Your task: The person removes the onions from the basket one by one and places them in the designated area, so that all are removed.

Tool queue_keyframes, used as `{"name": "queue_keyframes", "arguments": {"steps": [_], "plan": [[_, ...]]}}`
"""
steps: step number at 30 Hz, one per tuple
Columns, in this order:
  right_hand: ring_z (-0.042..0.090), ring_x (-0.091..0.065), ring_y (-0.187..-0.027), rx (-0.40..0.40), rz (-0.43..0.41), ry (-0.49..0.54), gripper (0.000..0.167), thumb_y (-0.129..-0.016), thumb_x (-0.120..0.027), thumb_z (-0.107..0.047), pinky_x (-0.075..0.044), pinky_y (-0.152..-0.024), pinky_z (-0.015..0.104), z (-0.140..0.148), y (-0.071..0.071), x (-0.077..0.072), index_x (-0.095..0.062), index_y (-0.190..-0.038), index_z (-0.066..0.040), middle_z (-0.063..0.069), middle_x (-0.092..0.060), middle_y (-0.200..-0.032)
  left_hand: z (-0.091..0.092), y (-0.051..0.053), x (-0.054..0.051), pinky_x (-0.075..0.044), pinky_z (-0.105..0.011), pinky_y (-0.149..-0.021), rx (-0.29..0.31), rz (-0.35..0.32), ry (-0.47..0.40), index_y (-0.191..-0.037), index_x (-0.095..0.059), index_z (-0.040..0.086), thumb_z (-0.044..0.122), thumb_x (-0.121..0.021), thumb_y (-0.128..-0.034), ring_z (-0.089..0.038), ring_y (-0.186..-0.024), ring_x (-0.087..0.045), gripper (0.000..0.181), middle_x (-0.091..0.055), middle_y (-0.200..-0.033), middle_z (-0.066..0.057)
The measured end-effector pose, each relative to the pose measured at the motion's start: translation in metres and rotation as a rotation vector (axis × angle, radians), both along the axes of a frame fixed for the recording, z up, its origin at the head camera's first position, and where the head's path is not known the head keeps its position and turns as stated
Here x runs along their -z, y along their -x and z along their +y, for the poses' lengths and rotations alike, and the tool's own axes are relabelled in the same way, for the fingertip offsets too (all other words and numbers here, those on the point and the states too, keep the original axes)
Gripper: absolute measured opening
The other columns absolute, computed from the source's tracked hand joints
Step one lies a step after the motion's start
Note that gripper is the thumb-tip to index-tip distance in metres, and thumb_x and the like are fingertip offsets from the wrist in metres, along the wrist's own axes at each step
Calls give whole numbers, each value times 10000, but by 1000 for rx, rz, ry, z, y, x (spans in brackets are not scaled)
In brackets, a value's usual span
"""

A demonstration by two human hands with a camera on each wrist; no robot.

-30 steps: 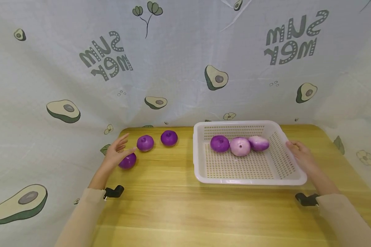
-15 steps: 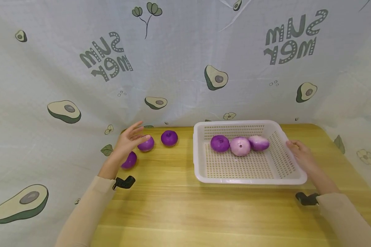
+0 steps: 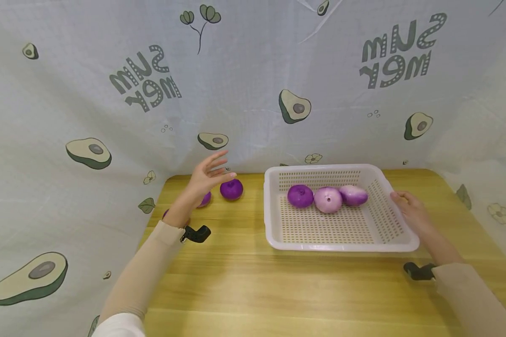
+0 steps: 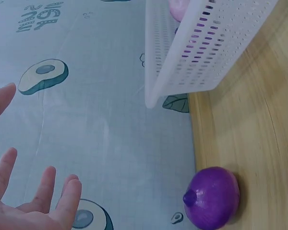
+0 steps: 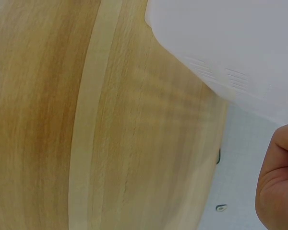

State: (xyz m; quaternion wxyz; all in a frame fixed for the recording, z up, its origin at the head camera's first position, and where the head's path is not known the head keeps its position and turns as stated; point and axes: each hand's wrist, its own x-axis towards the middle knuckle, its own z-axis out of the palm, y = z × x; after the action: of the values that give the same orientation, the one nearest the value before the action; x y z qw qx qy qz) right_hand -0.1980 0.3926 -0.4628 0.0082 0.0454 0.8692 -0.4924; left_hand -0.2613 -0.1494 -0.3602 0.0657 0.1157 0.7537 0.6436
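Observation:
My left hand [image 3: 203,181] hovers just left of a purple onion [image 3: 232,190] on the table, fingers spread and holding nothing. In the left wrist view the same onion [image 4: 213,199] lies apart from the fingers. Beneath the left hand and wrist, two more purple onions are mostly hidden; an edge of one onion [image 3: 205,200] shows. My right hand [image 3: 412,211] grips the right rim of a white plastic basket [image 3: 341,247]. Inside sit a dark purple onion [image 3: 300,196], a pale onion [image 3: 328,200] and a two-toned onion [image 3: 353,195], side by side.
A wooden table [image 3: 253,285] carries everything. Behind it hangs a pale cloth [image 3: 244,84] with avocado prints, close to the table's back edge. Black camera mounts sit on both wrists, the left mount [image 3: 197,234] sticking out over the table.
My left hand has moved right and away from me, passing over the two left onions toward the rightmost loose one. The right hand and basket have stayed in place.

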Motion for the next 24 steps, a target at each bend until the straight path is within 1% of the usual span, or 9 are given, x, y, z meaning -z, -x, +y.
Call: {"name": "queue_keyframes", "arguments": {"steps": [3, 9, 14, 16, 19, 22, 24], "plan": [[47, -599, -695, 2, -4, 5, 616, -1076, -365, -431, -527, -598, 248, 1, 0, 2, -347, -1344, 124, -79, -599, -877, 15, 3, -1, -405, -442, -1091, 15, -5, 19, -1490, -468, 294, 177, -794, -870, -280, -1358, -442, 711, -466, -1488, -51], [43, -595, -699, 10, -17, -16, 650, -1073, -360, -450, -526, -600, 248, 1, 0, 5, -342, -1366, 130, -29, -612, -909, 42, 9, 1, -416, -449, -1081, 35, -30, 26, -1480, -483, 290, 198, -798, -870, -288, -1355, -443, 693, -474, -1482, -49], [49, -597, -663, 1, 9, -11, 600, -1082, -360, -411, -530, -572, 252, 3, 0, 7, -356, -1318, 140, -44, -607, -846, 64, 14, 2, -419, -454, -1078, 59, -29, 14, -1472, -496, 269, 177, -802, -865, -332, -1360, -433, 686, -458, -1497, -107], [54, -603, -648, -2, 20, 4, 587, -1085, -359, -396, -541, -560, 263, 4, 1, 6, -351, -1304, 148, -64, -601, -818, 74, 16, 2, -416, -458, -1081, 71, -25, 13, -1475, -495, 252, 181, -805, -862, -358, -1367, -422, 691, -454, -1501, -120], [53, -609, -642, -3, 21, 28, 583, -1083, -369, -395, -545, -554, 263, 3, 1, 5, -344, -1298, 147, -111, -593, -796, 88, 20, 1, -411, -453, -1084, 82, -23, 15, -1470, -501, 263, 197, -809, -858, -371, -1374, -413, 688, -463, -1494, -104], [69, -626, -644, -11, 9, 61, 557, -1083, -375, -390, -554, -550, 276, 1, 1, 2, -346, -1275, 131, -128, -601, -792, 102, 23, -1, -412, -443, -1082, 81, -36, 8, -1455, -516, 283, 197, -809, -859, -347, -1370, -419, 669, -469, -1488, -77], [79, -632, -646, -13, 1, 68, 546, -1082, -378, -391, -556, -549, 281, 0, 0, 1, -352, -1264, 123, -125, -607, -794, 110, 25, -1, -414, -438, -1081, 73, -56, 1, -1442, -529, 290, 189, -809, -859, -325, -1364, -425, 654, -467, -1491, -70]]}}
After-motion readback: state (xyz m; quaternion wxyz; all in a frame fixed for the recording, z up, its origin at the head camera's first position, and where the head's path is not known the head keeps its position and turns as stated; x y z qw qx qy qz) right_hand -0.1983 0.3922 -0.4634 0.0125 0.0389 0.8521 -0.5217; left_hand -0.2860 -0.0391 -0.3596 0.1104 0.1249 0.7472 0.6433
